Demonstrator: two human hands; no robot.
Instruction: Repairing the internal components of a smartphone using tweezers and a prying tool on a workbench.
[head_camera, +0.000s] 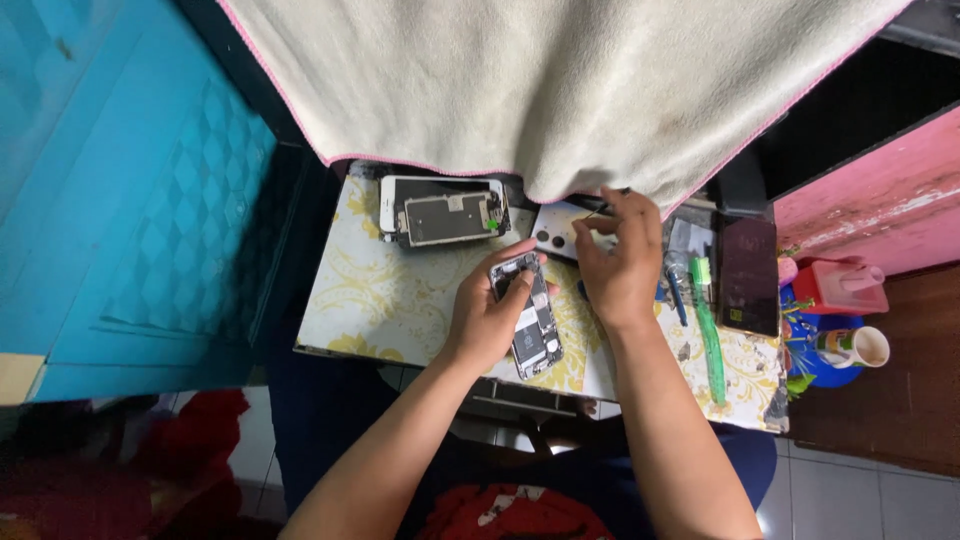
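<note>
The left hand (487, 318) grips an opened phone (528, 316) just above the surface (370, 300), insides facing up so they show. The right hand (618, 262) pinches a thin dark tool (600, 210) — what kind is unclear — beside another phone (560, 232).

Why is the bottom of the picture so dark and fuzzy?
In the head view, light falls on the small table, so the opened phone in the left hand looks fairly sharp; the floor and red cloth sit in shadow, soft and blurry. The edges bend slightly from the wide lens.
</note>
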